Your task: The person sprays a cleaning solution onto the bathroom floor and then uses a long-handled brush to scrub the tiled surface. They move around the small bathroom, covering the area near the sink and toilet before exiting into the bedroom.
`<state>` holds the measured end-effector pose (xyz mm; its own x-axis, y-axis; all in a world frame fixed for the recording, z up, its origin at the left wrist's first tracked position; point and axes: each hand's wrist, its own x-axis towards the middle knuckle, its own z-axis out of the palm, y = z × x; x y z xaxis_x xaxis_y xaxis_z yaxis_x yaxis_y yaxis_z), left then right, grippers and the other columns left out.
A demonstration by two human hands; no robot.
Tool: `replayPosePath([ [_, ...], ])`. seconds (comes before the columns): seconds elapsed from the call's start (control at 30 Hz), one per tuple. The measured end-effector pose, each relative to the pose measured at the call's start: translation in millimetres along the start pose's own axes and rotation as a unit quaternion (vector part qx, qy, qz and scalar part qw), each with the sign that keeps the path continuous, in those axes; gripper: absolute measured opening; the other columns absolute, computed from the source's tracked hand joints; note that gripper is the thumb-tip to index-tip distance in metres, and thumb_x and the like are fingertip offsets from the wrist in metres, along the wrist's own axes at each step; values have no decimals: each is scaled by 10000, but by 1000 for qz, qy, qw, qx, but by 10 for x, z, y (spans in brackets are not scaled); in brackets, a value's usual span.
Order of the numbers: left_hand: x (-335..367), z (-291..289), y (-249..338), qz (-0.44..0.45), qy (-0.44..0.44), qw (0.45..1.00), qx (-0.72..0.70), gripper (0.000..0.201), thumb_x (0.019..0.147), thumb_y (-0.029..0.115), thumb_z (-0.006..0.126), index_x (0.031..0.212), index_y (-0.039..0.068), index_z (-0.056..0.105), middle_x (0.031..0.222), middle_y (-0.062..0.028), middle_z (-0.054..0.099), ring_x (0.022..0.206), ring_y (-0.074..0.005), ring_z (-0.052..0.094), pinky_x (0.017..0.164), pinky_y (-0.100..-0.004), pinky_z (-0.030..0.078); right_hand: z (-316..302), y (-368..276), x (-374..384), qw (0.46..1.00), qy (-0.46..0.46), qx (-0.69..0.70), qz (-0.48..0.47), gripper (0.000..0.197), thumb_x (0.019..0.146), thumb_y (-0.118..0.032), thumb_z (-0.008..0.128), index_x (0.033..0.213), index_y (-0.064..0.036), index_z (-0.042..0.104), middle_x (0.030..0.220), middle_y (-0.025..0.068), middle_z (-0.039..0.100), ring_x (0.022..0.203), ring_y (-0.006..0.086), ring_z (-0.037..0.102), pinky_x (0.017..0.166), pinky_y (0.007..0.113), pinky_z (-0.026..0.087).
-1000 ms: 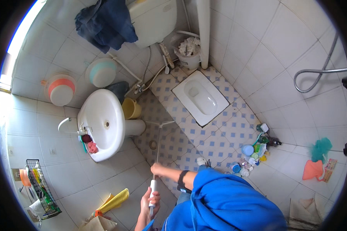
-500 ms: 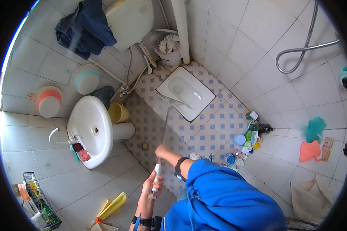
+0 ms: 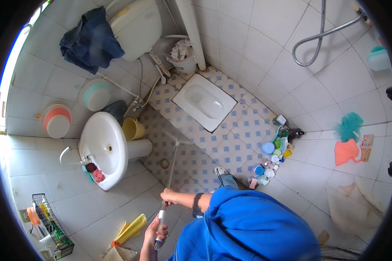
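Left hand (image 3: 153,230) is wrapped round the white cylindrical grip (image 3: 161,216) of a long, thin grey pole (image 3: 173,165); right hand (image 3: 168,196) is clutching it higher, its blurry pale head (image 3: 177,140) roughly 12 o'clock from both.

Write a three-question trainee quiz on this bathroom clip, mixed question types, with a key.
1. Which hand holds the pole nearer its T-shaped head: A) left or B) right?
2. True or false: in the picture, the squat toilet lies to the right of the washbasin.
3. What colour is the mesh bath puff by the right-hand wall?

Key: 1. B, the right hand; 2. True; 3. Teal.
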<state>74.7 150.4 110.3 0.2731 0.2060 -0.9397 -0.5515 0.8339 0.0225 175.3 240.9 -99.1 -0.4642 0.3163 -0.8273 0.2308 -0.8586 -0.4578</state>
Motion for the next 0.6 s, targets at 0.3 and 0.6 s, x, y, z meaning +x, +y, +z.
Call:
replayPosePath([
  [0.3,1880,1008,-293,0,-154,921,358,518,1039,287,467,1528,275,295,809,-35,490,548,-73,392,426,-190,345,-2431,1117,-145,905,391,112,-126,404,903,-241,525,665,68,632,629,183,662,538,276,668,489,420,527],
  [0.6,2633,1296,-1014,-64,-144,922,355,529,1045,353,438,1539,289,260,929,-57,496,570,-67,406,476,-191,415,-3551,1969,62,953,293,6,80,258,938,-179,518,783,4,614,659,139,621,415,246,536,338,386,368],
])
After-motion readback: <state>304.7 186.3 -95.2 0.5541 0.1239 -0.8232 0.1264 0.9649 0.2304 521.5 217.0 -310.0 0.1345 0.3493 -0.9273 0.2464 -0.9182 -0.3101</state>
